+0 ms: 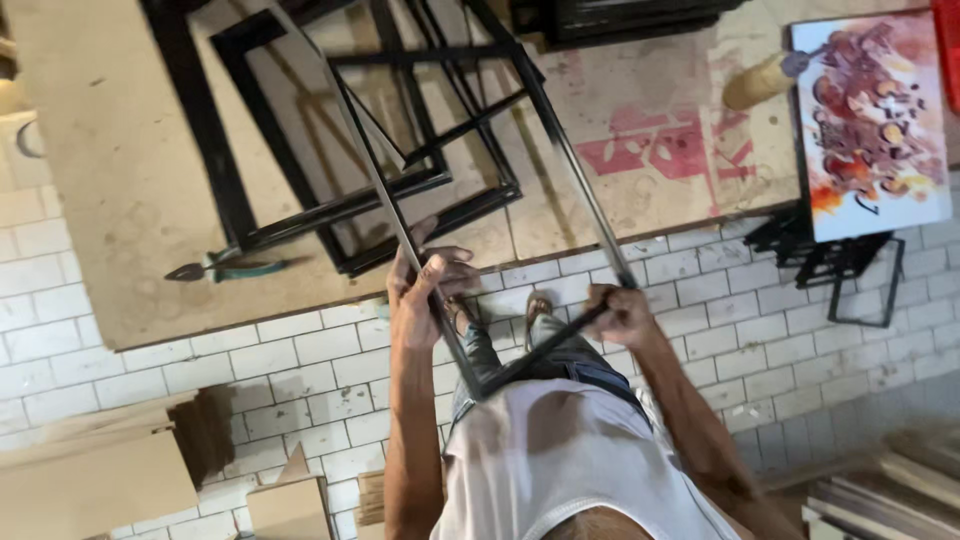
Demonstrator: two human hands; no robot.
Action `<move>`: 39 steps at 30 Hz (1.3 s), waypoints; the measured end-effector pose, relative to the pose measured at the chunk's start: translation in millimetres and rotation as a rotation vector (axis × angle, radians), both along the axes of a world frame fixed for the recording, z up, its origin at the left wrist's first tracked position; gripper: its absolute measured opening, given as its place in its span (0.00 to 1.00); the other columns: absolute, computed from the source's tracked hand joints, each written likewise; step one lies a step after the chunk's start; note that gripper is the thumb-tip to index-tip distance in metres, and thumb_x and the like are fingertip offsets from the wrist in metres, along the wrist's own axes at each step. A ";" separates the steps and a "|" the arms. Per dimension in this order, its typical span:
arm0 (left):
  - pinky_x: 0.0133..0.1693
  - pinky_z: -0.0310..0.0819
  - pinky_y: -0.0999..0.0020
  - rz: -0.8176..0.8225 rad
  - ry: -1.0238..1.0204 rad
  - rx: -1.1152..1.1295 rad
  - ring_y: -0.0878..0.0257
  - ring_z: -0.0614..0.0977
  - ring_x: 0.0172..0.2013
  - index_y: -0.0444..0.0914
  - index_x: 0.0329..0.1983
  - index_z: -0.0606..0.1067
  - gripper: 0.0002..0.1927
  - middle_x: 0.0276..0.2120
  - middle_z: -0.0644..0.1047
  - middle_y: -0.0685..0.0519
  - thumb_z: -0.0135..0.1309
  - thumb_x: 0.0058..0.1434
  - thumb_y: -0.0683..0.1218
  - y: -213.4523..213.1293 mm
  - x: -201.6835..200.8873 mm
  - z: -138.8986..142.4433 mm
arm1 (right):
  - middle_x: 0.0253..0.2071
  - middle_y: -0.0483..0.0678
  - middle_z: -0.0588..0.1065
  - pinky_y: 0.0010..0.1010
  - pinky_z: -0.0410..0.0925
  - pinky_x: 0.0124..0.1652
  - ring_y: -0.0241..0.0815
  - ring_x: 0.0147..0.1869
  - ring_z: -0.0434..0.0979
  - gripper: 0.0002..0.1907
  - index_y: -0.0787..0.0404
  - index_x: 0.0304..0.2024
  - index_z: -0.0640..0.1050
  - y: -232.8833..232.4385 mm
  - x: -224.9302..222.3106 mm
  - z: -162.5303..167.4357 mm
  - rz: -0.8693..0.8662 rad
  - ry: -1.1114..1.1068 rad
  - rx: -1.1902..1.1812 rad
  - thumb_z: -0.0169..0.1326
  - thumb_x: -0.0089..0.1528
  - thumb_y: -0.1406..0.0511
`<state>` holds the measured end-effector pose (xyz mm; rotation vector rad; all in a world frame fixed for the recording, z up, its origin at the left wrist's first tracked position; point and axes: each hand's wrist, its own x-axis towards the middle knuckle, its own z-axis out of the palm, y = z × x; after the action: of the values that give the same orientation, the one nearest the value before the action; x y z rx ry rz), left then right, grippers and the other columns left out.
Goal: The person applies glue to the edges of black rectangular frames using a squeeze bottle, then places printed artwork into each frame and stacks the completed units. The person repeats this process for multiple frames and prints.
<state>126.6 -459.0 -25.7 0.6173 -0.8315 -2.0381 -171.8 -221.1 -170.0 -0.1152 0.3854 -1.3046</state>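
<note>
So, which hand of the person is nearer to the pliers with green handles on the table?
The left. The left hand grips the black frame just right of the pliers; the right hand holds the frame's other side, farther away.

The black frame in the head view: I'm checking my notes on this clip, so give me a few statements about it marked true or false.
1. Both hands grip the black frame. True: the left hand holds one bar, the right hand another.
2. The frame lies flat on the floor. False: it is held up, tilted over the workbench.
3. A colourful painting lies at the right. True.
4. The pliers are in the left hand. False: they lie on the workbench.
</note>
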 end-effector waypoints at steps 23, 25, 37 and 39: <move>0.61 0.66 0.45 -0.117 -1.906 -0.977 0.52 0.80 0.53 0.44 0.56 0.77 0.25 0.49 0.81 0.49 0.67 0.53 0.47 -57.2 -34.7 -115.0 | 0.24 0.49 0.71 0.38 0.62 0.23 0.45 0.21 0.66 0.13 0.53 0.48 0.72 26.8 -338.1 9.8 -0.206 0.871 0.695 0.48 0.71 0.53; 0.53 0.72 0.49 -0.123 -1.890 -0.965 0.52 0.82 0.48 0.50 0.54 0.81 0.16 0.45 0.82 0.51 0.61 0.63 0.44 -64.0 -17.7 -116.4 | 0.24 0.50 0.71 0.38 0.63 0.24 0.45 0.22 0.67 0.13 0.53 0.46 0.71 14.8 -331.1 5.9 -0.199 0.854 0.695 0.49 0.70 0.53; 0.58 0.69 0.54 -0.018 -1.876 -1.382 0.58 0.82 0.49 0.49 0.43 0.84 0.11 0.41 0.83 0.55 0.56 0.62 0.43 -114.6 39.3 -112.3 | 0.30 0.48 0.74 0.32 0.64 0.27 0.43 0.27 0.70 0.19 0.55 0.47 0.74 -49.6 -325.2 32.0 -0.165 0.886 0.697 0.48 0.74 0.47; 0.61 0.65 0.48 -0.015 -1.883 -1.395 0.58 0.81 0.50 0.50 0.43 0.84 0.12 0.43 0.83 0.55 0.55 0.61 0.42 -121.0 39.4 -107.4 | 0.32 0.47 0.75 0.30 0.64 0.28 0.43 0.29 0.71 0.20 0.57 0.47 0.74 -64.8 -323.9 39.7 -0.146 0.876 0.660 0.48 0.76 0.48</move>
<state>166.1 -580.0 -133.0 1.4243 -2.6930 0.1404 -495.7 -285.9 -130.3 -0.0953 1.5709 -1.1519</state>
